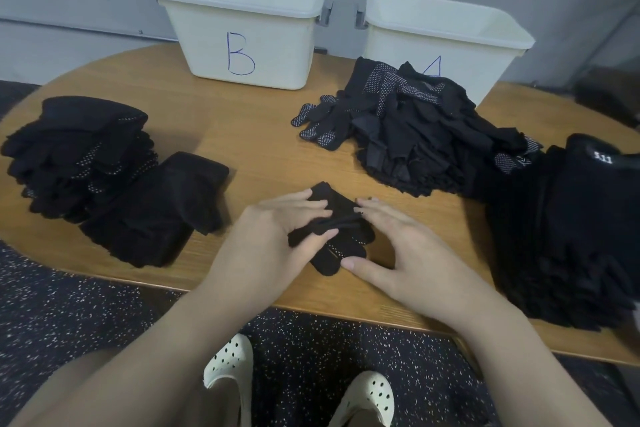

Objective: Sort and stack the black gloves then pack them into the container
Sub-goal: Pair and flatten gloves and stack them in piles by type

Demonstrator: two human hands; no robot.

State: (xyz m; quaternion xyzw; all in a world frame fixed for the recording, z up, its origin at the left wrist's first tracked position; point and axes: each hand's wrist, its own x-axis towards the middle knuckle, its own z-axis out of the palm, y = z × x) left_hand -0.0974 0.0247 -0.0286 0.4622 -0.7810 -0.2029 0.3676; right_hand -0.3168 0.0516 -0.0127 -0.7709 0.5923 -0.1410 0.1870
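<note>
A black dotted glove (341, 234) lies on the wooden table (249, 135) near its front edge, between my hands. My left hand (277, 236) pinches the glove's left side between thumb and fingers. My right hand (398, 246) lies flat beside it, fingertips touching the glove's right edge and thumb at its lower end. A loose heap of black gloves (415, 135) sits in front of the right bin. Two stacks lie at the left: dotted gloves (79, 149) and plain gloves (156, 211). A tall stack (568, 236) fills the right edge.
Two cream bins stand at the back: bin B (242, 28) in the middle and bin A (446, 42) to its right, partly hidden by the heap. Bare wood lies between the left stacks and the heap. Below the table are speckled floor and my white clogs.
</note>
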